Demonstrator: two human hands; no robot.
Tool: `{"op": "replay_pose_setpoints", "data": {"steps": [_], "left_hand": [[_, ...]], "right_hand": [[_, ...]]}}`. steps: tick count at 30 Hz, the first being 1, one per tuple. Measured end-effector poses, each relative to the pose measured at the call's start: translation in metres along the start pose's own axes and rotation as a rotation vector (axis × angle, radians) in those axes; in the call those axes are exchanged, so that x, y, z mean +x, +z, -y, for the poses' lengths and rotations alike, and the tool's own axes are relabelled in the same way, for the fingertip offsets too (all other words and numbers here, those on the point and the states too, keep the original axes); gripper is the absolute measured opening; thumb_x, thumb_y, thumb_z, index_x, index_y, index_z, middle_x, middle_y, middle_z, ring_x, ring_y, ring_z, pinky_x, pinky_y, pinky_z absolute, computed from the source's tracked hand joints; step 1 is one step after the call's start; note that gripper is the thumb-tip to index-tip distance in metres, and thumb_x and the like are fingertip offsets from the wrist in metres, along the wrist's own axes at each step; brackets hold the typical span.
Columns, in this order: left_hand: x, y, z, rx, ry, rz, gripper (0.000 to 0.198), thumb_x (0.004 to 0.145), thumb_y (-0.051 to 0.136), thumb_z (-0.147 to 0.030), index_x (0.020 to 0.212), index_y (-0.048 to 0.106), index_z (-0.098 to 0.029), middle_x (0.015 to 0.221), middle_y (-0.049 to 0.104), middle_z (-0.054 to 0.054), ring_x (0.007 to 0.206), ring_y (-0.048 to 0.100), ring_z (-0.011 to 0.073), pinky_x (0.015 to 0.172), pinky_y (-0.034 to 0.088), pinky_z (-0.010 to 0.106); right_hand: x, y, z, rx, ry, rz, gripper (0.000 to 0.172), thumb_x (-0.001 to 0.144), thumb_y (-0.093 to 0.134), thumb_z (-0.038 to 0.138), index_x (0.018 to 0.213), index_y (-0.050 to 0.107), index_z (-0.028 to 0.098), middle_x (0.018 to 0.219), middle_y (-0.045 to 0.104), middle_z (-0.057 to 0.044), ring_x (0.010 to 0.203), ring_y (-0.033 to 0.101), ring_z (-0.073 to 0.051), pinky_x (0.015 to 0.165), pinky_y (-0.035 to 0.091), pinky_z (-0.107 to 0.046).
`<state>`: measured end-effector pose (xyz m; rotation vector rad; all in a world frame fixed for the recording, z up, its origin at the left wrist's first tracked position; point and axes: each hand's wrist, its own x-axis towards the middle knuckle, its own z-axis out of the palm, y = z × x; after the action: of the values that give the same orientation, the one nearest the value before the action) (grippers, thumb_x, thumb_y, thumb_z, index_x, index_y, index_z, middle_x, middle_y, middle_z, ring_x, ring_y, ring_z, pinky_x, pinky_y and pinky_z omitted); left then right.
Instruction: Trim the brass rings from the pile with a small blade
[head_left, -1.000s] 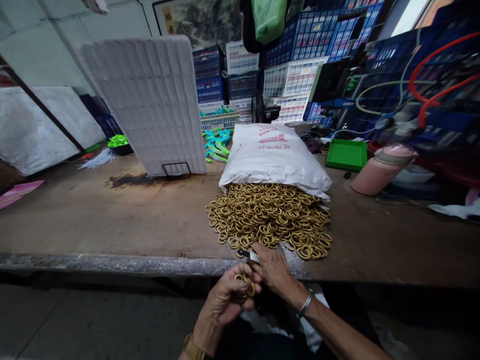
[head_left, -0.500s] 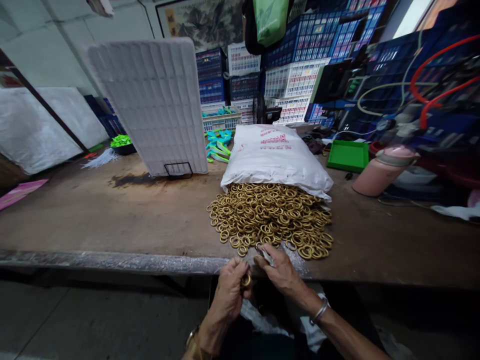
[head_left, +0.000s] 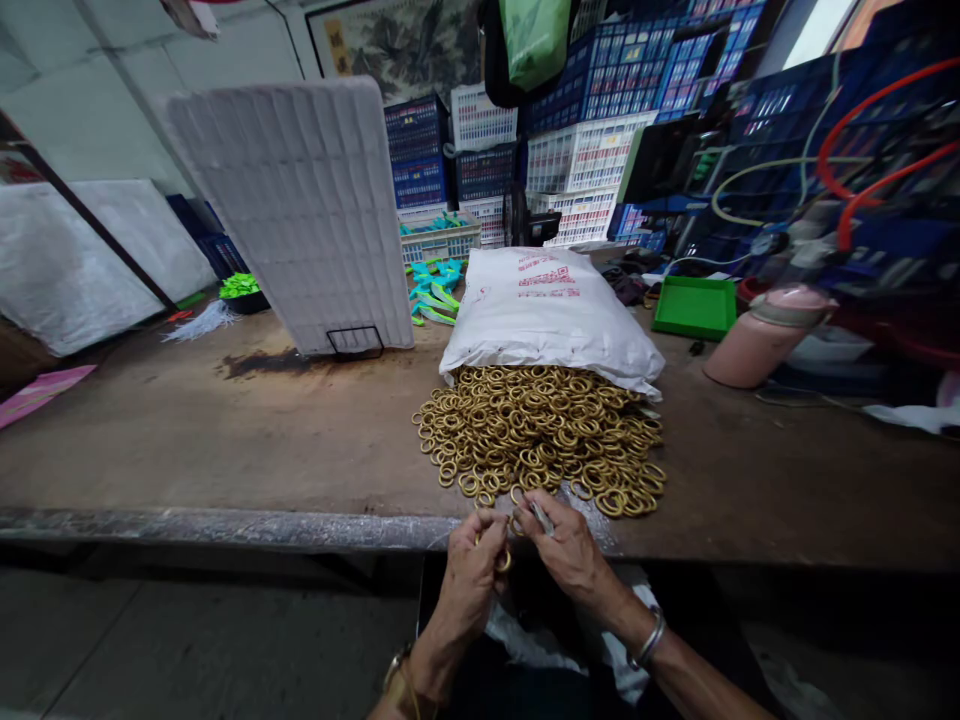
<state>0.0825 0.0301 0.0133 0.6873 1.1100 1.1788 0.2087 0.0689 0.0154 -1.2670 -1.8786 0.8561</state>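
At the table's front edge my left hand [head_left: 471, 562] is closed, with gold-coloured rings [head_left: 505, 563] pinched in its fingers. Close beside it, my right hand [head_left: 571, 556] grips a small grey blade-like tool [head_left: 541, 518]; its exact kind is unclear. One ring [head_left: 516, 524] shows at the right fingertips, between the two hands. Just beyond them a heap of similar rings [head_left: 540, 425] lies on the table, spilling from the mouth of a white woven sack [head_left: 551, 315] with red print.
A padded white panel [head_left: 300, 215] stands upright on the brown table [head_left: 187, 430] at left. To the right are a green tray [head_left: 694, 308] and a pink bottle [head_left: 769, 338]. Stacked crates [head_left: 577, 158] fill the back.
My hands have drawn closer together, and a ring now shows between the fingertips. The left hand has shifted slightly right; the tool in my right hand has turned a little.
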Motion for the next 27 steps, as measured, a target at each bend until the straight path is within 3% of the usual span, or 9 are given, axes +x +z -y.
{"op": "replay_pose_setpoints", "data": {"steps": [4,9,14,19,27], "left_hand": [[0.001,0.001,0.003,-0.027,-0.016,0.067,0.034,0.068,0.06,-0.048,0.068,0.049,-0.015,0.049,0.037,-0.007,0.039,0.027,0.0034,0.036,0.019,0.016],[0.002,-0.001,0.007,0.033,0.011,0.025,0.033,0.068,0.061,-0.046,0.065,0.049,-0.016,0.049,0.036,-0.007,0.041,0.027,0.0041,0.04,0.021,0.017],[0.004,-0.003,0.004,0.216,0.136,-0.021,0.024,0.072,0.058,-0.037,0.064,0.052,-0.015,0.05,0.037,-0.006,0.044,0.029,0.0057,0.045,0.025,0.018],[0.003,0.002,-0.003,0.333,0.237,0.007,0.019,0.075,0.052,-0.031,0.065,0.053,-0.015,0.052,0.04,-0.004,0.048,0.032,0.0074,0.047,0.027,0.019],[0.004,-0.002,0.001,0.276,0.164,0.035,0.019,0.075,0.053,-0.032,0.07,0.054,-0.014,0.055,0.041,-0.005,0.048,0.033,0.0064,0.048,0.028,0.018]], "right_hand": [[-0.001,0.004,-0.001,0.038,0.004,0.027,0.022,0.082,0.04,0.038,0.075,0.051,0.02,0.066,0.055,0.0,0.061,0.05,-0.012,0.059,0.041,-0.022],[-0.002,0.005,-0.004,0.052,0.007,0.071,0.024,0.083,0.039,0.037,0.07,0.048,0.02,0.064,0.051,0.002,0.059,0.048,-0.011,0.056,0.039,-0.021],[-0.001,0.004,-0.006,0.096,0.089,0.132,0.028,0.083,0.038,0.041,0.07,0.049,0.018,0.063,0.05,0.002,0.06,0.045,-0.011,0.057,0.038,-0.022],[0.002,0.006,-0.01,0.233,0.183,0.17,0.031,0.08,0.039,0.042,0.067,0.051,0.016,0.065,0.053,0.0,0.062,0.047,-0.012,0.057,0.038,-0.023],[0.004,0.003,-0.004,0.21,0.213,0.105,0.024,0.076,0.044,0.036,0.066,0.053,0.016,0.062,0.051,0.002,0.062,0.047,-0.012,0.057,0.038,-0.022]]}}
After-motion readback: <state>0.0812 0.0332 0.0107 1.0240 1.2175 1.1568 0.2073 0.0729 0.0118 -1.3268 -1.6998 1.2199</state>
